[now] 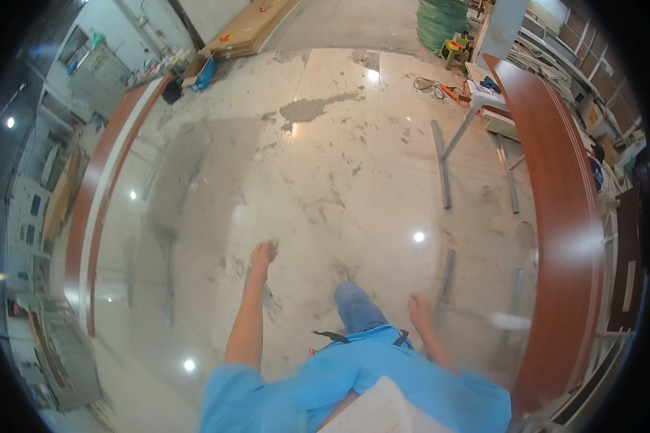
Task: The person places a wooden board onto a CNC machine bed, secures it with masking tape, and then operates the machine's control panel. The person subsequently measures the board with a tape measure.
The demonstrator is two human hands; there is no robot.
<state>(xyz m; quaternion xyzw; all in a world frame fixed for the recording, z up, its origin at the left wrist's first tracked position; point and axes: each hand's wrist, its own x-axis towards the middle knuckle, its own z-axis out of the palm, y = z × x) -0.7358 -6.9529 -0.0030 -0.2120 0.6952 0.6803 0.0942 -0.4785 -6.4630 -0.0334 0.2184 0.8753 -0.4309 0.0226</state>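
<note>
My left hand reaches forward over the tiled floor, its fingers loosely apart and nothing visible in them. Behind that forearm a greyish patch shows on the floor, and I cannot make out what it is. My right hand hangs lower, to the right of my jeans-clad leg. Its fingers are blurred and partly turned away, so their pose is unclear. Neither hand touches anything I can see. The nearest furniture to my right hand is a long reddish-brown board on grey metal legs.
Along the left runs another reddish-brown board with a white stripe. Stacked flat sheets lie at the far left. A green wrapped bundle and a small yellow-green stool stand far right, near a coiled cable. Dark stains mark the floor.
</note>
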